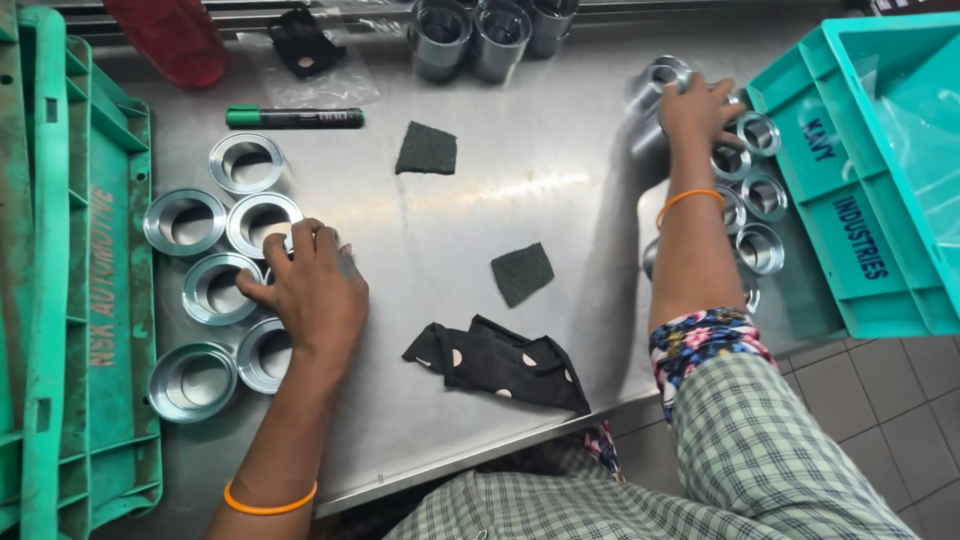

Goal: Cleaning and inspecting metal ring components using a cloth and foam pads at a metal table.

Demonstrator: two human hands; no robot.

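My left hand (pixel 312 292) rests on a group of several flat steel rings (pixel 186 222) laid out at the left of the metal table (pixel 480 190). Its fingers touch the ring (pixel 262 222) near the middle of the group. My right hand (pixel 697 108) reaches far to the right and grips a steel ring (pixel 665 74) at the top of a cluster of smaller steel bushes (pixel 760 248). Both wrists wear an orange band.
Green crates (pixel 70 300) stand stacked at the left, a teal crate (pixel 870 160) at the right. Two dark abrasive pads (pixel 427 148) (pixel 521 272), a black dotted cloth (pixel 500 362), a green marker (pixel 294 117) and taller steel cylinders (pixel 485 35) lie on the table.
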